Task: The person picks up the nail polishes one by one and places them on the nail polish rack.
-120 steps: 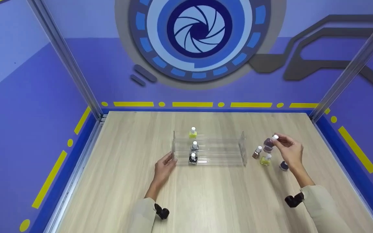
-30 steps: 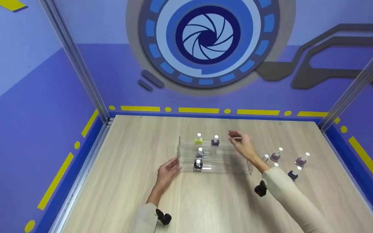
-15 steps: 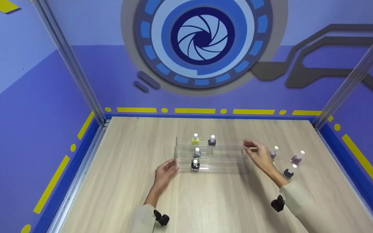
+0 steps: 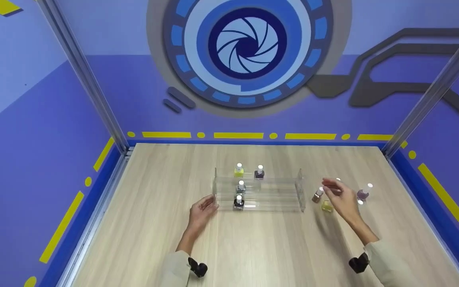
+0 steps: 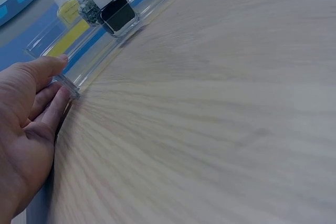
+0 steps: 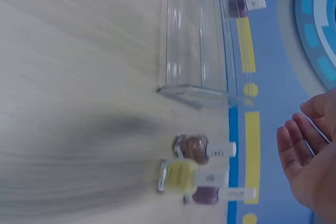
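My left hand (image 4: 202,213) pinches the left end panel of a clear, tiered acrylic display rack (image 4: 277,194), thumb on one side and fingers on the other (image 5: 44,93). Nail polish bottles stand on the rack: a yellow one (image 4: 238,172) and a dark purple one (image 4: 259,174) on the top tier, a glittery grey one (image 4: 241,187) in the middle, a black one (image 4: 238,203) at the bottom. My right hand (image 4: 343,199) holds nothing, its fingers loosely bent above the bottles right of the rack. Nearest it are a brown glitter bottle (image 6: 193,148) and a yellow bottle (image 6: 179,176).
A mauve bottle (image 4: 363,194) stands farther right on the wooden table (image 4: 253,247). Another mauve bottle (image 6: 206,195) and a dark bottle are largely covered by my right hand in the head view. Blue printed walls (image 4: 106,91) and metal posts (image 4: 82,75) enclose the table.
The dark purple bottle now stands on the top tier. My right hand, which held a purple bottle earlier, has moved right, from the rack to the loose bottles. My left hand stays at the rack.
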`<action>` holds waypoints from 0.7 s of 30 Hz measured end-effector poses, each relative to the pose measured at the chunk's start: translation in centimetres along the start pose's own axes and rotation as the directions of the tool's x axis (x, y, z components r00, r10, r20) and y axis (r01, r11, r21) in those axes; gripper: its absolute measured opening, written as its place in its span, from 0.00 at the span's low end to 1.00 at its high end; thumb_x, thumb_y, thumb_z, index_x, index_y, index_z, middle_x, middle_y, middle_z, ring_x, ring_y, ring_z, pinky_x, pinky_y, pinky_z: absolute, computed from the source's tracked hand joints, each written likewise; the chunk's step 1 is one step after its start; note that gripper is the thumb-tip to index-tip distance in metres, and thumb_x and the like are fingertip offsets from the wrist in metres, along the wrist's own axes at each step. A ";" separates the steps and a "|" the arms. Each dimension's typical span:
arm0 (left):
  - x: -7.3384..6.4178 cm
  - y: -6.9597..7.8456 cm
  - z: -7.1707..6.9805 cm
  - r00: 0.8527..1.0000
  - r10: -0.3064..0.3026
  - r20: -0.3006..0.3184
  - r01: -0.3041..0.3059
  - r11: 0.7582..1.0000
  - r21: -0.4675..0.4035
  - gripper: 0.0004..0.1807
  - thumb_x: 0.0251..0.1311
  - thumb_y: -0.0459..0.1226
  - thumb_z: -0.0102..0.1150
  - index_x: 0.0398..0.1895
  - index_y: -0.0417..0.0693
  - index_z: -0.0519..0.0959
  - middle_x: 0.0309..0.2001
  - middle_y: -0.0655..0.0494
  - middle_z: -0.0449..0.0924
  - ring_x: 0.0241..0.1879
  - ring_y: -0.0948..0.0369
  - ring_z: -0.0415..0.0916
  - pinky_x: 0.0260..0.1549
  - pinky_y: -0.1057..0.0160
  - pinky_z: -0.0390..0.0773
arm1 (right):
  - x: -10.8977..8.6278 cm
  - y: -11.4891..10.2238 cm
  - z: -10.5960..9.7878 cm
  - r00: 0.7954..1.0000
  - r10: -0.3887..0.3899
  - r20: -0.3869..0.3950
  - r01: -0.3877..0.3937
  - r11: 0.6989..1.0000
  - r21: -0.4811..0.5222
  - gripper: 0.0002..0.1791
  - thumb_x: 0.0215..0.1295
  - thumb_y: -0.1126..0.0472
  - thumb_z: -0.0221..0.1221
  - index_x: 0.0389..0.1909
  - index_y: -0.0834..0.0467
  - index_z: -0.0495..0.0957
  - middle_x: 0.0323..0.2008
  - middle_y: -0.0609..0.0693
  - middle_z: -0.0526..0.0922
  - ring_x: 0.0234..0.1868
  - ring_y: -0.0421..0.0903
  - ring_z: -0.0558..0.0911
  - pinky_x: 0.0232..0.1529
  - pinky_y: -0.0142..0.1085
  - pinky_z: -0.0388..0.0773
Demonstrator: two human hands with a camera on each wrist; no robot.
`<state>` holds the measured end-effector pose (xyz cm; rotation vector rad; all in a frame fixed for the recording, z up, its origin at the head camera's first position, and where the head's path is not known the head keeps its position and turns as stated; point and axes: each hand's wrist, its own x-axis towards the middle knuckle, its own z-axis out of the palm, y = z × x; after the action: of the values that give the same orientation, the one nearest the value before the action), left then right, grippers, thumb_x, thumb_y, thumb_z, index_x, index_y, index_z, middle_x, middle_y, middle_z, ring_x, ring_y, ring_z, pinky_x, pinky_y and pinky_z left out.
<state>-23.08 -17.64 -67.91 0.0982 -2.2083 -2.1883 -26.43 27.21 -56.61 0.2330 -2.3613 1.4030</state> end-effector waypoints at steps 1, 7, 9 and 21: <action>0.0 0.0 0.0 1.000 -0.001 0.002 0.001 1.000 -0.001 0.28 0.69 0.34 0.63 0.69 0.32 0.71 0.69 0.33 0.72 0.71 0.41 0.70 0.62 0.63 0.82 | -0.1 0.2 -0.4 1.000 0.016 -0.003 -0.016 1.000 0.005 0.14 0.65 0.77 0.62 0.51 0.74 0.81 0.45 0.73 0.85 0.40 0.30 0.84 0.43 0.12 0.78; -0.1 0.2 0.0 1.000 0.010 0.001 -0.010 1.000 -0.011 0.28 0.69 0.36 0.64 0.69 0.33 0.72 0.69 0.35 0.73 0.70 0.43 0.71 0.63 0.64 0.81 | -0.9 1.2 -2.3 0.995 0.095 0.003 -0.095 0.995 -0.007 0.14 0.69 0.72 0.61 0.54 0.71 0.81 0.49 0.69 0.86 0.43 0.23 0.81 0.44 0.11 0.77; -0.1 0.2 0.0 1.000 0.010 -0.004 -0.010 1.000 -0.015 0.28 0.69 0.36 0.64 0.68 0.33 0.72 0.68 0.35 0.74 0.70 0.43 0.72 0.62 0.65 0.82 | -1.1 1.7 -2.4 0.994 0.109 0.008 -0.108 0.994 -0.025 0.14 0.69 0.72 0.62 0.54 0.70 0.81 0.50 0.68 0.86 0.43 0.23 0.80 0.44 0.11 0.77; 0.1 0.1 0.2 1.000 0.011 -0.022 -0.009 0.998 0.066 0.27 0.70 0.33 0.61 0.67 0.28 0.71 0.67 0.30 0.73 0.69 0.38 0.71 0.63 0.58 0.82 | -2.4 4.5 -1.8 0.979 0.199 0.047 -0.197 0.979 -0.049 0.17 0.67 0.74 0.62 0.56 0.72 0.79 0.56 0.71 0.83 0.52 0.41 0.85 0.48 0.12 0.78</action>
<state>-23.17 -17.44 -67.81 0.1122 -2.2647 -2.0993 -25.28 30.85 -60.40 0.0218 -2.5129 1.4458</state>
